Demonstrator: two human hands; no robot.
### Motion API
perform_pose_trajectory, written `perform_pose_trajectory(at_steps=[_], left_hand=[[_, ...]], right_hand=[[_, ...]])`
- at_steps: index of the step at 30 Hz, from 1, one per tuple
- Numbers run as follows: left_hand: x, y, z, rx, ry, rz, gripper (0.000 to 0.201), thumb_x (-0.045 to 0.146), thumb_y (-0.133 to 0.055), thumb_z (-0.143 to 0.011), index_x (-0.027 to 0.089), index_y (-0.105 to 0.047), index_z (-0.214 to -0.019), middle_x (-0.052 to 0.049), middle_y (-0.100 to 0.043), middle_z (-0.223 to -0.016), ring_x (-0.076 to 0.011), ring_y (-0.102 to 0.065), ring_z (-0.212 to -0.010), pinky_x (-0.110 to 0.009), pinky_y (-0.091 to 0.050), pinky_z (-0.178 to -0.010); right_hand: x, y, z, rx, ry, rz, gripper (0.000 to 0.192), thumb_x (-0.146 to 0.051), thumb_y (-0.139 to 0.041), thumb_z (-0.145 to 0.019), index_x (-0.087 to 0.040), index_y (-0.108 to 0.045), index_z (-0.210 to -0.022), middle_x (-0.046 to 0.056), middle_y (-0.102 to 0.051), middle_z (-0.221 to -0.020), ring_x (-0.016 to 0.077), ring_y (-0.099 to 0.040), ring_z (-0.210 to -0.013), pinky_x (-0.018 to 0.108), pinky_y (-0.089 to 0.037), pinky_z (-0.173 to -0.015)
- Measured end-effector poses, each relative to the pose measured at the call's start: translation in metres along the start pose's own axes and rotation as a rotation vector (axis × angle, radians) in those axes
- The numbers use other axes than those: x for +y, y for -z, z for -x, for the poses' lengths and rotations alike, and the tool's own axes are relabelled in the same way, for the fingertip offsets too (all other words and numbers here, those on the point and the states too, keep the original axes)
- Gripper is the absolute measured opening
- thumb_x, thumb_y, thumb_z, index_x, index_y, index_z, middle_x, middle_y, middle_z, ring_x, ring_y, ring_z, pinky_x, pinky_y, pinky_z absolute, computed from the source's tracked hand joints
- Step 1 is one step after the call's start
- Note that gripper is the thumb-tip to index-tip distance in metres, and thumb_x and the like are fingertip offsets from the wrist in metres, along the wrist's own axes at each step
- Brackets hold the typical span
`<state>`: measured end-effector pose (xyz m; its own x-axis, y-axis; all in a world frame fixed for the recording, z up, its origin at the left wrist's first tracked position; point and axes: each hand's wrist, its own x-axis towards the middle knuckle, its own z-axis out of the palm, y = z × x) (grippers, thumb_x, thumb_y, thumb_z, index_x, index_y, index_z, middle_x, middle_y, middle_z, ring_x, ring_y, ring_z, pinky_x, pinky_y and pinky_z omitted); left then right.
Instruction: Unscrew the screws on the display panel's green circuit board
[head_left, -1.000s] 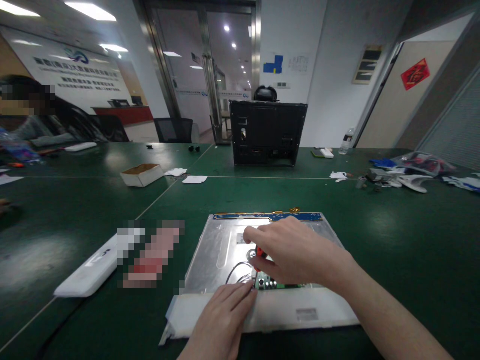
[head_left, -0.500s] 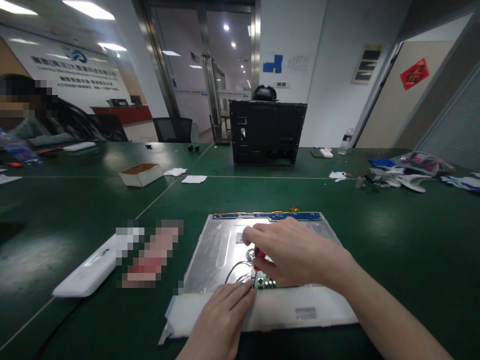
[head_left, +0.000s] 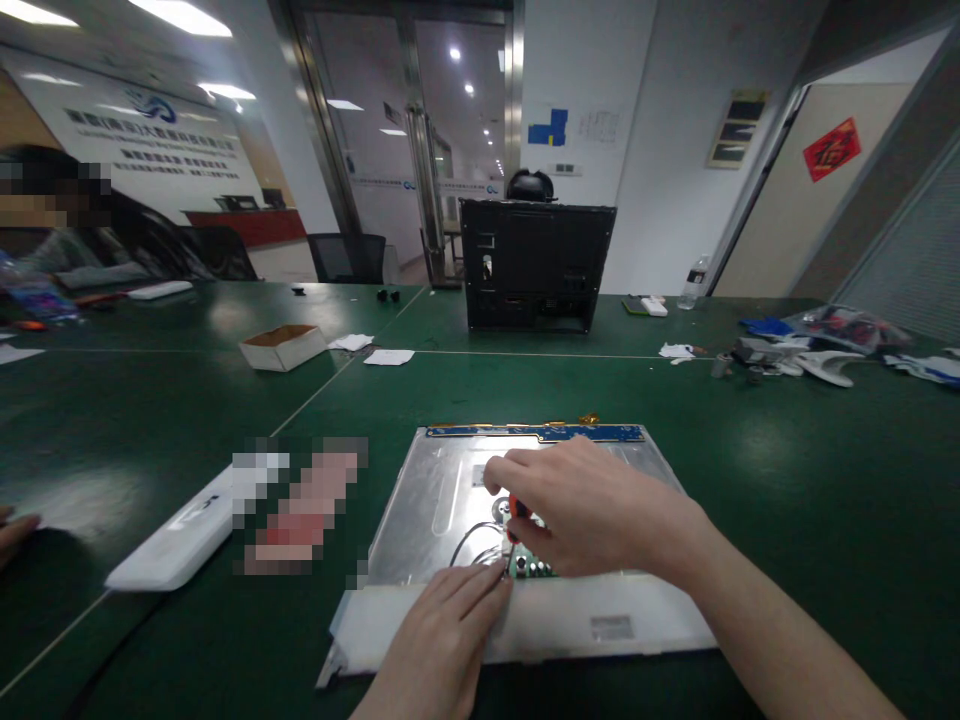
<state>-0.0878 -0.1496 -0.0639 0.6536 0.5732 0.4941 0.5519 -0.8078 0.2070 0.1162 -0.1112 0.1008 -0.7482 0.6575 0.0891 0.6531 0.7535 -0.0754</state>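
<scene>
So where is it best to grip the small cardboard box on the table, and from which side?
Probably from above: the box lies flat with its top open and space around it. Pinch its two long walls across the narrow width; they are low and straight.

Black monitor casing (head_left: 536, 265) stood upright across the green table (head_left: 787, 470), open cardboard box (head_left: 283, 348) placed left, white paper scraps (head_left: 388, 357) beside it, water bottle (head_left: 694, 283) set far right, white plastic strip (head_left: 174, 543) laid near left, a co-worker's fingertips (head_left: 15, 530) seen at the left edge.
</scene>
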Motion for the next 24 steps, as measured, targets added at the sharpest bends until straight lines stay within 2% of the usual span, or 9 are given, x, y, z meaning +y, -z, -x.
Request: perform_pose_trajectory(at_steps=[5,13,20,24], left_hand=[[0.0004,0.0009,-0.0004,-0.007,0.006,0.004,0.054,0.002,-0.04,-0.078,0.02,-0.058,-0.126,-0.01,-0.066,-0.12,-0.0234,-0.061,-0.107,-0.04,-0.054,-0.09],[-0.0008,-0.0005,-0.0001,-0.012,0.004,0.003,0.056,0.002,-0.04,-0.078,0.02,-0.055,-0.129,-0.009,-0.065,-0.121,-0.0236,-0.061,-0.106,-0.04,-0.054,-0.09],[0.0007,0.0022,-0.0002,0.008,-0.007,0.01,0.052,0.001,-0.041,-0.077,0.021,-0.06,-0.122,-0.009,-0.066,-0.119,-0.023,-0.062,-0.106,-0.039,-0.054,-0.09],[0.0005,0.002,-0.0011,0.008,-0.01,-0.007,0.052,0.002,-0.041,-0.079,0.019,-0.059,-0.124,-0.01,-0.066,-0.119,-0.0236,-0.062,-0.105,-0.039,-0.055,-0.088]], right_hand=[[0.0009,-0.0002,-0.0014,-0.015,-0.019,0.009,0.024,-0.028,-0.054,-0.087,-0.019,-0.054,-0.109,0.005,-0.07,-0.093,0.0188,-0.063,-0.073,0.029,-0.027,-0.052],[-0.0004,0.002,0.003,-0.004,0.044,-0.014,0.027,-0.02,-0.055,-0.081,-0.018,-0.053,-0.108,0.005,-0.068,-0.095,0.0176,-0.06,-0.071,0.029,-0.026,-0.052],[0.0001,0.0014,-0.0034,-0.022,-0.019,0.025,0.021,-0.027,-0.054,-0.088,-0.019,-0.054,-0.107,0.006,-0.07,-0.091,0.0181,-0.063,-0.073,0.028,-0.027,-0.054],[0.0009,0.002,-0.0011,-0.034,-0.015,0.005,0.024,-0.029,-0.055,-0.087,-0.019,-0.054,-0.109,0.006,-0.069,-0.093,0.0186,-0.062,-0.074,0.028,-0.029,-0.054]])
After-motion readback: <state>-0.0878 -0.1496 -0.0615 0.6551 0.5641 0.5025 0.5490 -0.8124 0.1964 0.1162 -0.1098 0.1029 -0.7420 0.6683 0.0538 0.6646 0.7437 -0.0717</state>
